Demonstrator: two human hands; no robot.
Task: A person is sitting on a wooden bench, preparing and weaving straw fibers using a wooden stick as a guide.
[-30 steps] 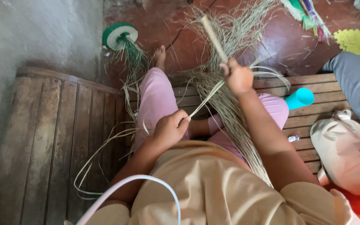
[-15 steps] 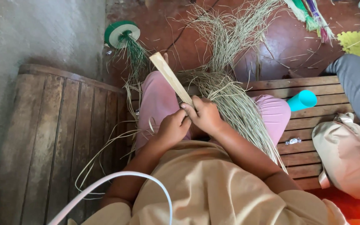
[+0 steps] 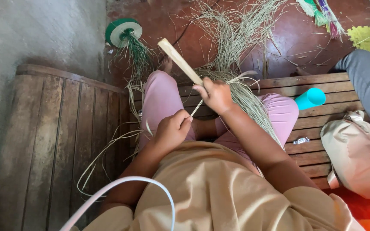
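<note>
On the slatted brown wooden bench, a sheaf of pale dry grass fibres lies across the pink-trousered lap. The right hand grips a flat pale wooden stick; the left hand pinches one thin pale strand. Keeping that strand taut should give clean scraping. Half a second ago the hands touched; now they sit apart, the stick raised higher.

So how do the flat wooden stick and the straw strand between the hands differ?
The wooden stick is broad, flat and rigid; the straw strand is thin and flexible. The right hand grips the stick, pointing up and away; the left hand pinches the strand's lower end. Both are pale tan.
</note>
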